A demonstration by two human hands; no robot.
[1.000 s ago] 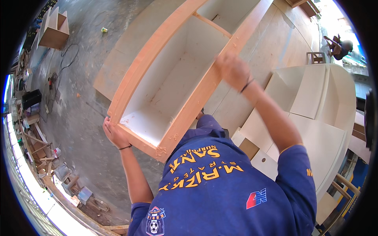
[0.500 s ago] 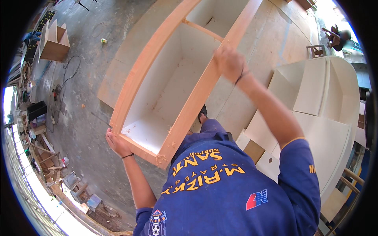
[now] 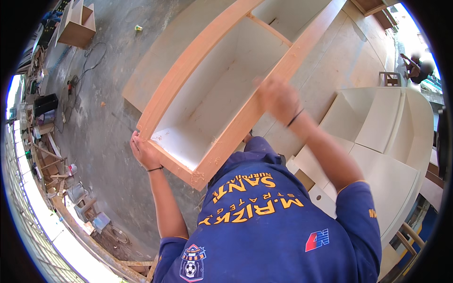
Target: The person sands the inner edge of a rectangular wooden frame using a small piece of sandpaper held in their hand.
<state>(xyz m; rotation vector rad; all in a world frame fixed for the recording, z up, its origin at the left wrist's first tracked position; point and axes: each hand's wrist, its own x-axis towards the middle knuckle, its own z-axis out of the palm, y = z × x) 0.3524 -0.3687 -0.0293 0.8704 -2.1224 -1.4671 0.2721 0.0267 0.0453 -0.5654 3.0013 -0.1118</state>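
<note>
A long wooden cabinet (image 3: 165, 87) lies in front of me, with bare orange-brown edging and white inner panels. A thin crosspiece (image 3: 270, 29) divides its opening. My left hand (image 3: 145, 153) grips the near left corner of the edging, fingers wrapped over the wood. On the right rail rests my right hand (image 3: 279, 100), curled like a fist and blurred by motion. Whatever it holds is hidden. Wood shavings (image 3: 199, 177) cling to the near corner of the rail, and more lie inside the compartment.
To the right stands a white curved cabinet (image 3: 377, 155). A small brown cabinet (image 3: 78, 28) is at the far left, near a black cable (image 3: 92, 66) on the concrete floor. Scrap wood (image 3: 52, 155) lines the left side. Another person (image 3: 416, 68) sits at the far right.
The view has shifted, so the cabinet appears slightly higher and further right. My left hand keeps its hold on the corner. My right hand stays on the right rail, now a little nearer to me.
</note>
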